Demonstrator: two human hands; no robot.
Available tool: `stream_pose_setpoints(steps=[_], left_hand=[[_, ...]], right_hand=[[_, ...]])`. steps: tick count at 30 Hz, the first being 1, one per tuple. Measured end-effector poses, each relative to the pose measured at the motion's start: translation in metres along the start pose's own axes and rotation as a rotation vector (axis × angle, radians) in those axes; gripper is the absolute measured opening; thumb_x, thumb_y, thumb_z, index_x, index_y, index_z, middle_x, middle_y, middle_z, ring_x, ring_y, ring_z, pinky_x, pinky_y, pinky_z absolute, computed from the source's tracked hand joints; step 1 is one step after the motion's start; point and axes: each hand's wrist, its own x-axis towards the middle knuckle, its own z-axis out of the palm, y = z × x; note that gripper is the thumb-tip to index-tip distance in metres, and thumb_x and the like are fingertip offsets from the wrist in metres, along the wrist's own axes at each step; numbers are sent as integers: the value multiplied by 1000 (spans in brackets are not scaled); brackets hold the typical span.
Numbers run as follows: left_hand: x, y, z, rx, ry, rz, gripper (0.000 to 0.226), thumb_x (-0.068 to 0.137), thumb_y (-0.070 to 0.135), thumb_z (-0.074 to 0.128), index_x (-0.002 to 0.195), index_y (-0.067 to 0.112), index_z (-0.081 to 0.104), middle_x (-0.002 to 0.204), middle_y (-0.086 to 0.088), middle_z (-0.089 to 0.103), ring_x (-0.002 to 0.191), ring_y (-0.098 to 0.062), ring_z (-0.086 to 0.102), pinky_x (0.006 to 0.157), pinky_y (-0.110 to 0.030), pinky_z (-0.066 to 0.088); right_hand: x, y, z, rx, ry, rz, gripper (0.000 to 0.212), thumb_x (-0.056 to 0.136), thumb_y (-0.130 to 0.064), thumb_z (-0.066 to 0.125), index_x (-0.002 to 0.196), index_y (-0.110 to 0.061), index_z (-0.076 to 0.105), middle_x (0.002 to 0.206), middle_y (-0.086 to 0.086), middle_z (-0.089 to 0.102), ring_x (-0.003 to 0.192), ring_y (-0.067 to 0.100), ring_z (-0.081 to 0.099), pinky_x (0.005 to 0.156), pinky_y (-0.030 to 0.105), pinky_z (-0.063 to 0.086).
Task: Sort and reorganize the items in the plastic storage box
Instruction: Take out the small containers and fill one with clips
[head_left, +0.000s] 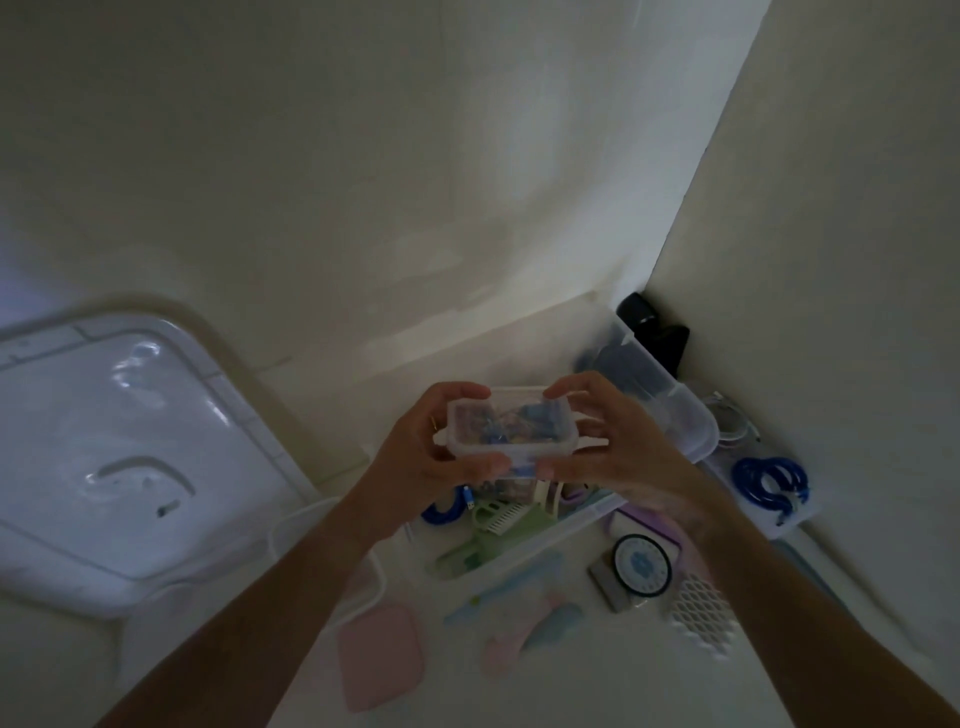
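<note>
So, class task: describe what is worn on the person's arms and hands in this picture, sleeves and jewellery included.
Both forearms are bare as far as the frame shows; no sleeves, gloves or watch are visible. The left hand has a thin gold-coloured band that looks like a ring on one finger. The right hand shows no jewellery, though the picture is dim.

Dim light here, and the small clear plastic lidded container (511, 431) shows only a blur of blue and pinkish bits, none nameable. The left hand (426, 457) and right hand (618, 447) cover its two ends. They also hide much of the large translucent plastic storage box (691, 421) below. The big white plastic lid (104, 457) runs off the left edge.
</note>
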Motion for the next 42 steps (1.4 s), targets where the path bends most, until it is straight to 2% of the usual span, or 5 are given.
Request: stream_pose_setpoints(steps=[6,20,29,36,42], left_hand=[[-8,9,11,43,42,33,51,72,5,84,115,16,60,111,-4,70,99,-27,71,71,-41,62],[-35,26,58,88,29,112,50,72,13,84,116,10,61,106,4,70,98,-21,71,74,-44,62],[-76,-41,112,176,-275,-171,107,60,32,91,144,31,25,136,16,53,120,-10,61,94,-34,56],[-127,-127,170,340,-249,-438,51,63,17,92,97,37,60,96,15,67,88,6,65,80,-19,53],[-108,-147,186,293,-287,-773,26,88,24,71,112,23,59,118,-2,62,104,-13,59,91,-29,47]], right_hand=[[-17,-2,4,-28,97,-41,61,61,-30,90,113,-24,59,111,-1,73,93,17,73,73,40,62],[-74,-10,3,-74,298,-75,57,62,-36,88,108,-19,58,102,-9,70,88,8,71,66,24,57],[-169,36,-14,-241,171,143,95,65,-32,90,143,-38,35,140,-15,46,121,-3,54,88,16,53],[-245,146,13,-155,252,387,98,56,-23,91,139,-34,39,136,-10,45,122,7,52,97,34,53],[-254,207,40,-266,474,625,89,55,-22,93,129,-30,44,123,1,52,111,22,56,96,43,51]])
